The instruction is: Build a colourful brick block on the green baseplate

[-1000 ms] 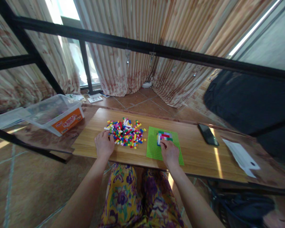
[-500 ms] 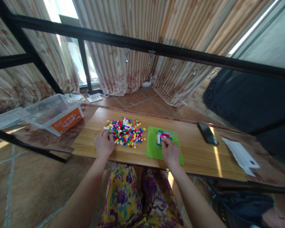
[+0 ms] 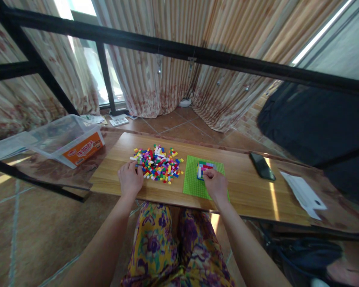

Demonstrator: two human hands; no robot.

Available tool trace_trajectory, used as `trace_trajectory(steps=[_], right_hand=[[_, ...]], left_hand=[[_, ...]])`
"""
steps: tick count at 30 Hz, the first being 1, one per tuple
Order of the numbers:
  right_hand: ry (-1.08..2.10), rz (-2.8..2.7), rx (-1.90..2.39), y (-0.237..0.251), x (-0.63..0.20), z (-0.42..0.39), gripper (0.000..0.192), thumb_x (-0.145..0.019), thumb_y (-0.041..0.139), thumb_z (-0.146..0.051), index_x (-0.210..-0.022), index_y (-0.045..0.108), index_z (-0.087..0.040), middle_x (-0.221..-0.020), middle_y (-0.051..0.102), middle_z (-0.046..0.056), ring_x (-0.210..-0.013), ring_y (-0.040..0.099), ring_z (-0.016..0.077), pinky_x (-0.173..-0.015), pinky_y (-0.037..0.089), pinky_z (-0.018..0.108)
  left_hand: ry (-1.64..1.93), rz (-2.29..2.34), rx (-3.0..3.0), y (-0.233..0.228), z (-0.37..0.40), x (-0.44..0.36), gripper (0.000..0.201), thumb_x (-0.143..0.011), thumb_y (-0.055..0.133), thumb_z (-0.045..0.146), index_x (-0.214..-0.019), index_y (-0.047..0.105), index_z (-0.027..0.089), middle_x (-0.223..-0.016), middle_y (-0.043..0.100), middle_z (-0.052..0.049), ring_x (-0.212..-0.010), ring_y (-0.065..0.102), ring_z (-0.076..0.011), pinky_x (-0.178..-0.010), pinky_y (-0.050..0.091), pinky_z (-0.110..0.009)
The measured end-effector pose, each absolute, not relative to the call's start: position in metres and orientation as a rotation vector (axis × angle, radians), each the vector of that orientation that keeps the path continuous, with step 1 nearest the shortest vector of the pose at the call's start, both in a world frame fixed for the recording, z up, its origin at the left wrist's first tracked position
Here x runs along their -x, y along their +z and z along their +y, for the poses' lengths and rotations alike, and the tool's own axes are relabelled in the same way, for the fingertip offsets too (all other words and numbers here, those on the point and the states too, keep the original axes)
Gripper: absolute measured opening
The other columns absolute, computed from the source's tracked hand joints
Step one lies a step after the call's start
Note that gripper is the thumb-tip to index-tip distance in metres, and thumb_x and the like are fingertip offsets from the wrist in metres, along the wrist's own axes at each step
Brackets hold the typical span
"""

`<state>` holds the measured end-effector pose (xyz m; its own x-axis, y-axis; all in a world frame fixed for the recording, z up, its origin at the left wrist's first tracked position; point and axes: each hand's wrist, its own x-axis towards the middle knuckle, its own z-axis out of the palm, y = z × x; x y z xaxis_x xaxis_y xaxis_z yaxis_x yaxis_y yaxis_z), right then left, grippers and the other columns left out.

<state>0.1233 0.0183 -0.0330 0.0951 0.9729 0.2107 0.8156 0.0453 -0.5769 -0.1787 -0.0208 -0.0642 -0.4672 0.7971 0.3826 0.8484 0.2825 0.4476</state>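
A heap of small multicoloured building bricks [image 3: 160,165] is spread over the wooden table. At its left edge rests my left hand [image 3: 130,178], palm down, fingers loosely bent and the thumb apart from them. To the right of the heap lies a green studded baseplate [image 3: 194,187]. On it is a low, colourful brick build [image 3: 201,170] with white, red, blue and purple parts. My right hand [image 3: 215,184] reaches over the build's near right side, thumb and forefinger pinched together at it. Whatever is between those fingertips is too small to make out.
A black phone [image 3: 261,166] and a white flat sheet with a hole [image 3: 302,194] lie to the right. A clear plastic box [image 3: 83,150] with an orange label stands at the left. A dark metal bar [image 3: 173,50] crosses beyond the table.
The whole view has shifted slightly. My right hand's pinched fingers remain at the brick build with a small change of pose. My left hand stays beside the heap.
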Motion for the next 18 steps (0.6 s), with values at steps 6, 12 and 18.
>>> trace_trajectory(steps=[6,12,18], right_hand=[[0.346,-1.763,1.796,-0.033,-0.122,0.024,0.014,-0.076,0.054,-0.02,-0.076,0.068,-0.02,-0.078,0.073,0.006,-0.075,0.066,0.0185,-0.073,0.045,0.029],[0.336,-1.627,1.746,-0.041,-0.121,0.007,0.023,-0.082,0.05,-0.027,-0.092,0.068,-0.018,-0.086,0.073,0.008,-0.079,0.066,0.0197,-0.074,0.046,0.03],[0.499,-1.743,1.54,-0.048,-0.088,-0.028,0.025,-0.086,0.047,-0.029,-0.092,0.068,-0.019,-0.095,0.071,0.008,-0.083,0.064,0.0187,-0.078,0.047,0.031]], left_hand=[[-0.939,-2.444,1.579,-0.065,-0.021,0.179,0.031,-0.089,0.042,0.03,-0.104,0.065,0.015,-0.112,0.066,-0.013,-0.107,0.057,-0.0289,-0.095,0.04,-0.042],[-0.953,-2.437,1.576,-0.068,-0.02,0.18,0.03,-0.088,0.044,0.029,-0.103,0.066,0.016,-0.112,0.066,-0.012,-0.108,0.057,-0.0292,-0.095,0.04,-0.043],[-0.98,-2.454,1.547,-0.068,-0.02,0.179,0.028,-0.087,0.044,0.028,-0.101,0.066,0.017,-0.112,0.066,-0.011,-0.108,0.056,-0.0289,-0.096,0.039,-0.043]])
